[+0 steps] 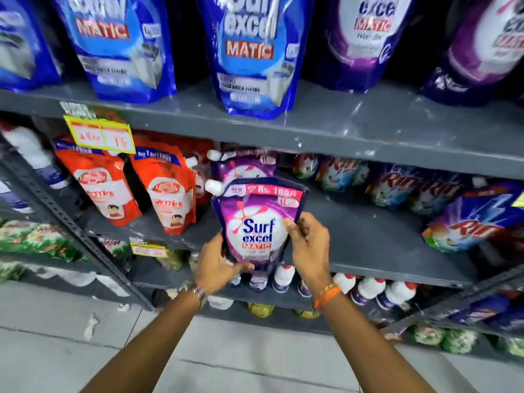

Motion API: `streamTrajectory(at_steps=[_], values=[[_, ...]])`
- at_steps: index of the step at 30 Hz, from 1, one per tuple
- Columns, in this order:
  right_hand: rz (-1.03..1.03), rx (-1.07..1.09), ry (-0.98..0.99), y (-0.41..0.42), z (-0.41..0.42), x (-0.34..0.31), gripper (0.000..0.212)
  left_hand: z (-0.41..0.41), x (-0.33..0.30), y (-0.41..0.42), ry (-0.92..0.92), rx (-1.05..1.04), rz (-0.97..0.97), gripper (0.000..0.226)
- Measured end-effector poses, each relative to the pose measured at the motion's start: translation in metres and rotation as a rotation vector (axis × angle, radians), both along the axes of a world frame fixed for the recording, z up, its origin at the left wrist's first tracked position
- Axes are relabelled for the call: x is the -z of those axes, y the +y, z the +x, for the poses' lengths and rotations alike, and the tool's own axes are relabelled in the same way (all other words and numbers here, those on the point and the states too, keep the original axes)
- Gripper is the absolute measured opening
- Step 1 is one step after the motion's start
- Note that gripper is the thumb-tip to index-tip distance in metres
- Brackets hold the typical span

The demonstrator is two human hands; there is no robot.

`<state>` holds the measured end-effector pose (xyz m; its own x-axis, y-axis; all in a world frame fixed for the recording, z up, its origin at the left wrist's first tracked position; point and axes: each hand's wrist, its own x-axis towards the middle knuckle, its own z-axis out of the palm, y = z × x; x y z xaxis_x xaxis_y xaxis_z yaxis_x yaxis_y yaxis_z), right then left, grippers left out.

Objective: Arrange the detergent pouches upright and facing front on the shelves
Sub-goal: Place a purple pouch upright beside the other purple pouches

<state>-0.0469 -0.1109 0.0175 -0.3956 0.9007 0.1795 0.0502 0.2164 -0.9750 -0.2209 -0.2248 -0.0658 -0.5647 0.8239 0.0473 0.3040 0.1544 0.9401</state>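
Both hands hold one purple pouch (259,222) between them at the front edge of the middle shelf (368,239): the left hand (218,263) cups its lower left corner from beneath, fingers curled under the base, while the right hand (307,245) pinches its right side, thumb on the printed face. The pouch stands upright with its label toward the person and its white spout cap (213,186) at the top left, above the left hand. Just beyond the hands a second purple pouch (243,165) sits further back; to the left of the left hand stand two red pouches (167,191), and well to the right of the right hand lie tilted Rin pouches (465,222). The risk, as I judge it, is the soft base: if it is not spread flat when released, the pouch could slump forward off the shelf lip or lean sideways. Pushing it back too hard could also knock the pouch behind it.
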Motion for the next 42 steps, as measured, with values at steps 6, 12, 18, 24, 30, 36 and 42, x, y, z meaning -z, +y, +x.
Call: streamTrajectory(at_steps=[6,12,18,24,30,36,42], values=[[0.193,0.044,0.071,-0.017,0.069,-0.077,0.016,0.057,-0.077,-0.012,0.170,0.087,0.139,0.074],[0.368,0.110,0.203,0.020,0.115,-0.184,0.012,0.103,-0.191,0.017,0.352,0.150,0.319,0.103],[0.568,0.175,0.284,0.073,0.120,-0.285,0.017,0.114,-0.298,0.074,0.289,0.164,0.413,0.082],[0.586,0.220,0.243,0.115,0.098,-0.309,0.047,0.100,-0.335,0.127,0.286,0.164,0.354,0.094],[0.556,0.285,0.150,0.143,0.080,-0.302,0.046,0.088,-0.331,0.155,0.247,0.169,0.268,0.100],[0.518,0.307,0.130,0.155,0.070,-0.294,0.040,0.078,-0.329,0.166,0.265,0.209,0.206,0.109],[0.426,0.218,0.107,0.154,0.081,-0.292,0.017,0.078,-0.325,0.152,0.364,0.131,0.183,0.108]])
